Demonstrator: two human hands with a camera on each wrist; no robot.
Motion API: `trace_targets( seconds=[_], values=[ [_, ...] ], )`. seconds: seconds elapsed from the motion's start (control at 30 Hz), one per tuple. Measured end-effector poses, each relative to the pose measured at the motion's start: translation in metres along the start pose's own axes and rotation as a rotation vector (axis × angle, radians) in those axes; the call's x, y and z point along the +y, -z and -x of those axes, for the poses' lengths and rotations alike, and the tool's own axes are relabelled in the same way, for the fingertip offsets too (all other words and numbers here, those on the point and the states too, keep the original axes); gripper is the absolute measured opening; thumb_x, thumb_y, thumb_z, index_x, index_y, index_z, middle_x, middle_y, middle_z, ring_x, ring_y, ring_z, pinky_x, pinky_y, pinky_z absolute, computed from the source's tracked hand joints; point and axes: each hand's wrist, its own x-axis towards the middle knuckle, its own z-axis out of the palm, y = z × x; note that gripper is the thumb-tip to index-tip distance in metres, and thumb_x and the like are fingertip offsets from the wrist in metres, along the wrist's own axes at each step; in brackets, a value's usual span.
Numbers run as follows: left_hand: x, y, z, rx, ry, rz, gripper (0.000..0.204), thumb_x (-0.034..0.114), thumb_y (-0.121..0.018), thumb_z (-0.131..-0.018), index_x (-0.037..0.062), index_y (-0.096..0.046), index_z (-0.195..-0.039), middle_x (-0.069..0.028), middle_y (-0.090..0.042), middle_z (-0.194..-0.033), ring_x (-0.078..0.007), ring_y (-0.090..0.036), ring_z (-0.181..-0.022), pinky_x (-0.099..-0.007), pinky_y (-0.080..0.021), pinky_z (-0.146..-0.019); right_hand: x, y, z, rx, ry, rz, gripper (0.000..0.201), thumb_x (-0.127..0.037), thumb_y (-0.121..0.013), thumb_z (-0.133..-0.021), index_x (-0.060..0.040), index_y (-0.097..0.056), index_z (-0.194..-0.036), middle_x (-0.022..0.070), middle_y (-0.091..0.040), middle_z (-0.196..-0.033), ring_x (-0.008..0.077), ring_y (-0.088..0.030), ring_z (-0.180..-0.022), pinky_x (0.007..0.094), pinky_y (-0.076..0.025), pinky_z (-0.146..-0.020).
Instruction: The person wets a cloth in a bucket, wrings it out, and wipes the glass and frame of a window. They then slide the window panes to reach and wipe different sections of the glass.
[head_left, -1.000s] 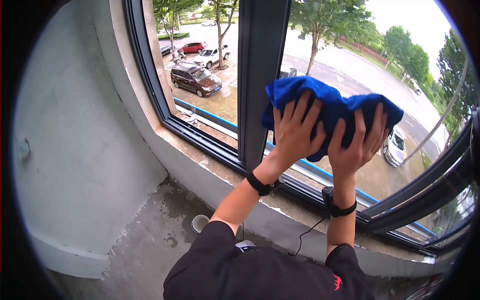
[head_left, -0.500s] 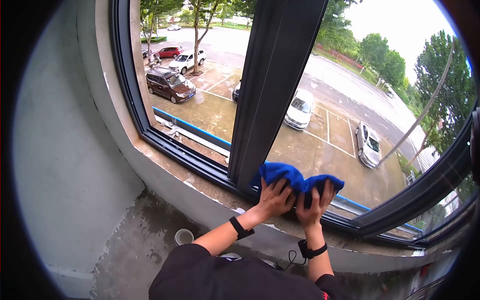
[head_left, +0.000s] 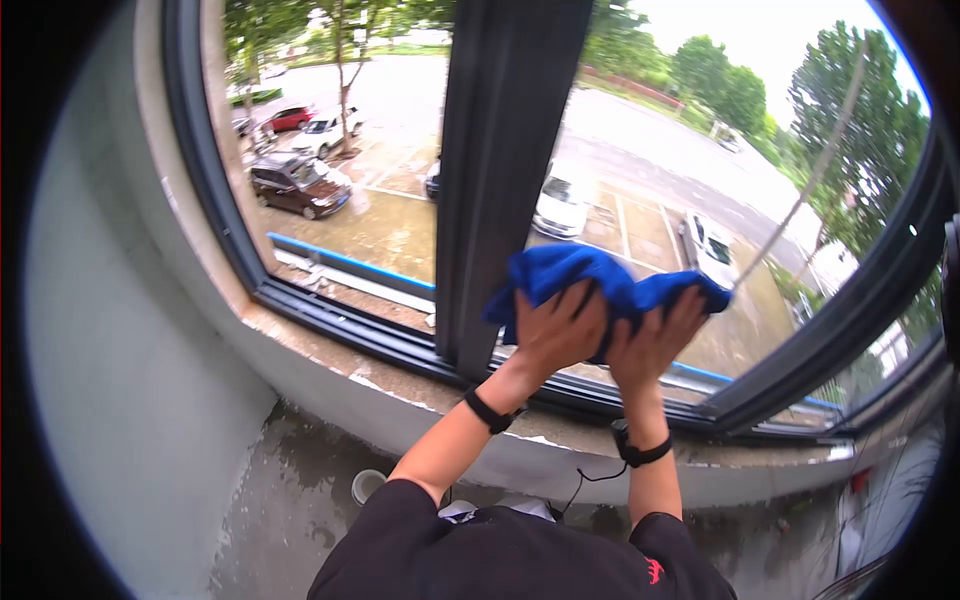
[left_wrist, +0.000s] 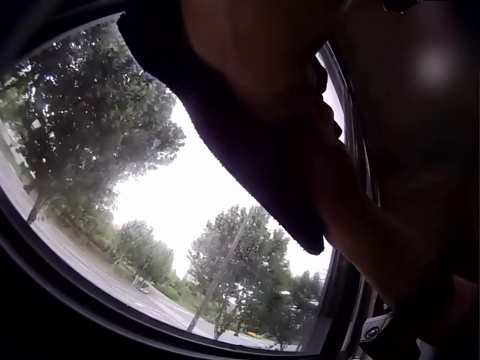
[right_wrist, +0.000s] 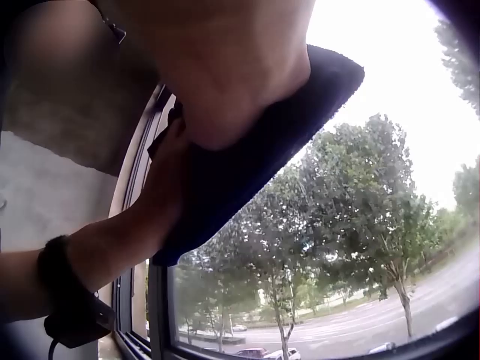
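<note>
A blue cloth (head_left: 575,265) lies against the right pane of a dark-framed window, beside the upright frame post (head_left: 505,150). My left hand (head_left: 560,328) presses on the cloth's left half with spread fingers. On its right half, my right hand (head_left: 652,345) presses in the same way, close beside the left. Both wrist views are dark: the cloth (left_wrist: 262,169) shows as a shadowed sheet under the left hand (left_wrist: 247,60). In the right wrist view, the right hand (right_wrist: 225,90) covers part of it. Fingertips are largely hidden there.
A rough sill (head_left: 400,385) runs below the window, above a grey wall. A white bucket (head_left: 368,486) stands on the wet floor. A black cable (head_left: 578,485) hangs near the right wrist. Parked cars and trees show outside the glass.
Both hands and the cloth first went down to the bottom of the pane, then back up partway. The head view has shifted, moving the window leftward in it.
</note>
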Motion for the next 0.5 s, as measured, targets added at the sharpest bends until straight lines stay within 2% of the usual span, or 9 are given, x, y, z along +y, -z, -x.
trace_targets(
  seconds=[0.07, 0.1, 0.17, 0.23, 0.3, 0.37, 0.43, 0.47, 0.5],
  values=[
    [-0.006, -0.01, 0.048, -0.033, 0.019, 0.023, 0.017, 0.027, -0.068, -0.075, 0.0228, -0.071, -0.092, -0.0002, -0.064, -0.102, -0.0216, -0.063, -0.095, -0.0628, -0.04, -0.084, -0.002, -0.006, 0.056, -0.168, -0.013, 0.01, 0.057, -0.04, -0.057, -0.096, -0.0063, -0.044, -0.141, 0.0374, -0.022, -0.156, 0.0586, -0.02, -0.144, 0.0711, -0.013, -0.114],
    [-0.007, -0.01, 0.067, -0.041, -0.008, 0.024, 0.019, 0.025, -0.069, -0.075, 0.0201, -0.07, -0.093, -0.0041, -0.063, -0.104, -0.0273, -0.062, -0.095, -0.0609, -0.039, -0.088, -0.003, -0.007, 0.084, -0.26, -0.005, 0.017, 0.064, -0.039, -0.06, -0.095, -0.004, -0.04, -0.145, 0.0407, -0.015, -0.156, 0.0603, -0.014, -0.145, 0.0719, -0.01, -0.114],
    [-0.01, -0.009, 0.103, -0.052, -0.038, 0.059, 0.022, 0.023, -0.07, -0.074, 0.0174, -0.069, -0.095, -0.0079, -0.061, -0.105, -0.033, -0.061, -0.096, -0.059, -0.038, -0.092, -0.006, -0.01, 0.127, -0.34, -0.029, -0.011, 0.067, -0.04, -0.063, -0.092, -0.0039, -0.041, -0.144, 0.042, -0.015, -0.156, 0.0611, -0.012, -0.144, 0.0716, -0.009, -0.114],
    [-0.011, -0.009, 0.131, -0.204, -0.007, 0.042, 0.03, 0.023, -0.071, -0.075, 0.0141, -0.069, -0.103, -0.0131, -0.06, -0.112, -0.0381, -0.059, -0.101, -0.0608, -0.037, -0.097, 0.0, -0.004, 0.145, -0.425, -0.017, -0.084, 0.066, -0.041, -0.064, -0.092, -0.0043, -0.044, -0.143, 0.0417, -0.015, -0.156, 0.0598, -0.011, -0.145, 0.0704, -0.007, -0.115],
    [-0.011, 0.0, 0.107, -0.204, -0.019, 0.071, 0.033, 0.023, -0.071, -0.076, 0.0123, -0.069, -0.107, -0.0169, -0.058, -0.117, -0.0406, -0.058, -0.103, -0.0608, -0.037, -0.098, 0.007, 0.002, 0.128, -0.408, -0.004, -0.113, 0.063, -0.043, -0.063, -0.093, -0.0078, -0.047, -0.142, 0.0382, -0.02, -0.157, 0.0555, -0.016, -0.146, 0.0663, -0.008, -0.117],
    [-0.01, 0.005, 0.07, -0.195, -0.02, 0.045, 0.041, 0.025, -0.071, -0.08, 0.0098, -0.067, -0.118, -0.0253, -0.054, -0.129, -0.0451, -0.057, -0.109, -0.0595, -0.037, -0.1, 0.009, 0.01, 0.078, -0.251, -0.006, -0.119, 0.061, -0.047, -0.066, -0.089, -0.019, -0.052, -0.142, 0.0297, -0.035, -0.153, 0.05, -0.036, -0.137, 0.062, -0.022, -0.112],
    [-0.002, 0.007, 0.025, -0.129, -0.014, 0.027, 0.043, 0.024, -0.07, -0.083, 0.0078, -0.064, -0.122, -0.0272, -0.053, -0.132, -0.046, -0.055, -0.112, -0.0595, -0.035, -0.099, 0.012, 0.019, 0.017, -0.128, -0.007, -0.104, 0.06, -0.046, -0.065, -0.091, -0.019, -0.051, -0.142, 0.0301, -0.034, -0.154, 0.0507, -0.035, -0.138, 0.0611, -0.021, -0.113],
    [0.003, 0.008, -0.003, -0.066, 0.024, 0.05, 0.034, 0.028, -0.071, -0.082, 0.0142, -0.07, -0.114, -0.0159, -0.058, -0.13, -0.034, -0.059, -0.106, -0.0639, -0.027, -0.104, 0.013, 0.024, -0.012, -0.086, -0.026, -0.111, 0.058, -0.047, -0.062, -0.093, -0.019, -0.051, -0.143, 0.0308, -0.032, -0.155, 0.051, -0.033, -0.139, 0.0611, -0.02, -0.114],
    [0.007, 0.011, -0.029, -0.023, 0.009, 0.065, 0.037, 0.027, -0.069, -0.084, 0.0144, -0.068, -0.119, -0.0157, -0.056, -0.134, -0.0337, -0.057, -0.111, -0.0623, -0.026, -0.106, 0.012, 0.027, -0.036, -0.033, -0.051, -0.117, 0.057, -0.048, -0.06, -0.094, -0.019, -0.051, -0.143, 0.0316, -0.031, -0.155, 0.0513, -0.032, -0.14, 0.0611, -0.02, -0.114]
  ],
)
